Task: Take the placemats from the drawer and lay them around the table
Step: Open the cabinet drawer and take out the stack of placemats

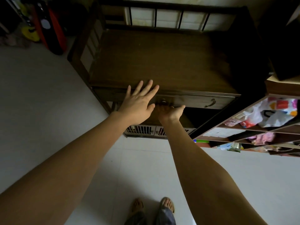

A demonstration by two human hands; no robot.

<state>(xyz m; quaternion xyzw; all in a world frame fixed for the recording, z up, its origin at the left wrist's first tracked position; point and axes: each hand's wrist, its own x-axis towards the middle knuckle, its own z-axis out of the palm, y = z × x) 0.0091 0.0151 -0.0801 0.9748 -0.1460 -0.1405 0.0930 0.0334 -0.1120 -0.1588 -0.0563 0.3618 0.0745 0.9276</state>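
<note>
While both arms reach forward from the lower edge of the frame, the left hand lies at centre left with its fingers straight and spread, flat against the front edge of the dark wooden tabletop, holding nothing. Just right of it and lower, the right hand is turned palm up beneath the drawer, its fingers curled upward at the central metal pull; shadow hides whether they actually grip it. A second curved handle sits further right on the same drawer front, whose long axis runs left to right across mid-frame. That drawer looks closed, so the placemats are not in view and are presumably inside. The right hand is nearer the pull; the opening move would draw toward the viewer. Cluttered shelves fill the right edge.
</note>
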